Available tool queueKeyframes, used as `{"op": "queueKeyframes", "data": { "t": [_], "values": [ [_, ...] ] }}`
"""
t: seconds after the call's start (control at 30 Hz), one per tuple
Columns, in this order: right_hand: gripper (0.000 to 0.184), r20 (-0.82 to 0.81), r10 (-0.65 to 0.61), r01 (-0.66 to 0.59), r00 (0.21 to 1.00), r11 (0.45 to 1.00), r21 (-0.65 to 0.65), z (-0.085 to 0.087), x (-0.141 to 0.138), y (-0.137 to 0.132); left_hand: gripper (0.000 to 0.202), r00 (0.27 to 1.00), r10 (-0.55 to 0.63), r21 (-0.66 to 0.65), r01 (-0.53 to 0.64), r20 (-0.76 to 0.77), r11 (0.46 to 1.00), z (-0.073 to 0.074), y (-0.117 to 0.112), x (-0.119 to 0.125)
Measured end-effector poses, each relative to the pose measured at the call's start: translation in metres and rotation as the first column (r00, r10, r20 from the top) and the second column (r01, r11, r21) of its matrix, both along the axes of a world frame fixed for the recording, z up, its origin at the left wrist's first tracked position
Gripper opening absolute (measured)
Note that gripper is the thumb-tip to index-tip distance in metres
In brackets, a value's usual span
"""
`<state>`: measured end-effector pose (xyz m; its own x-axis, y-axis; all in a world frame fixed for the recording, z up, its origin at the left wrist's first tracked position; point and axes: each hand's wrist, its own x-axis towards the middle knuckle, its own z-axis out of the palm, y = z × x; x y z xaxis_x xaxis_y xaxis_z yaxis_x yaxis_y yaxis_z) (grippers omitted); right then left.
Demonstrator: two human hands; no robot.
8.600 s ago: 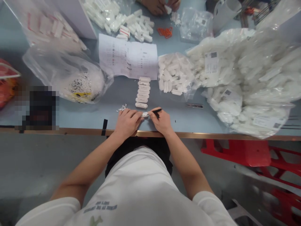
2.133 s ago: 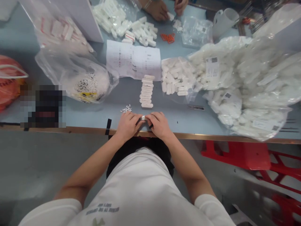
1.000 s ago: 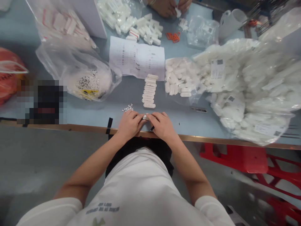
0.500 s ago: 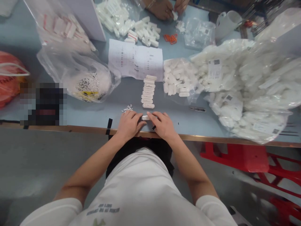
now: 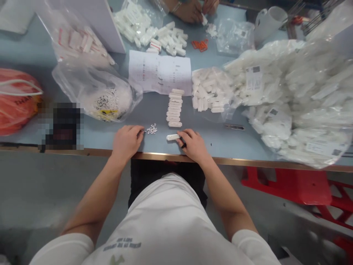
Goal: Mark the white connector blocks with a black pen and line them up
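My right hand (image 5: 193,145) grips the right end of a white connector housing (image 5: 172,137) with rows of small holes, just above the table's front edge. A slim black-tipped tool (image 5: 183,145) also shows under its fingers; its kind is unclear. To the left, my left hand (image 5: 128,141) is closed at the fingertips beside a small heap of white pins (image 5: 152,129). One tiny white pin seems to stick out of that pinch. Behind the held housing, a column of several similar white housings (image 5: 174,109) lies stacked side by side toward a printed sheet (image 5: 160,71).
A bag of white housings (image 5: 209,88) and larger filled bags (image 5: 264,84) cover the right side. Tweezers or a cutter-like metal tool (image 5: 234,127) lie before them. Clear bags (image 5: 96,92) stand left. Across the table, another person's hands (image 5: 193,11) work near orange pieces (image 5: 200,45).
My left hand has left the connector housing and moved left to the heap of pins. The right hand keeps the housing in nearly the same place, now more exposed. The view has shifted slightly.
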<state>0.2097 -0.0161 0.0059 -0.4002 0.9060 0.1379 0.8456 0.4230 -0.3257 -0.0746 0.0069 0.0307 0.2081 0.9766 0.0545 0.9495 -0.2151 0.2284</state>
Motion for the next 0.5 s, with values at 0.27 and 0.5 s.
{"op": "queueKeyframes", "data": {
  "t": [0.27,0.5],
  "values": [
    [0.034,-0.021,-0.011,0.012,1.000,0.999,0.035,-0.004,0.000,0.000,0.026,0.983,-0.042,0.036,0.049,-0.179,0.998,0.003,0.003,0.012],
    [0.033,-0.055,-0.002,0.002,0.998,1.000,0.004,-0.005,0.002,-0.001,0.012,0.999,-0.042,-0.083,0.044,0.029,0.996,0.013,0.001,0.030]
  ]
}}
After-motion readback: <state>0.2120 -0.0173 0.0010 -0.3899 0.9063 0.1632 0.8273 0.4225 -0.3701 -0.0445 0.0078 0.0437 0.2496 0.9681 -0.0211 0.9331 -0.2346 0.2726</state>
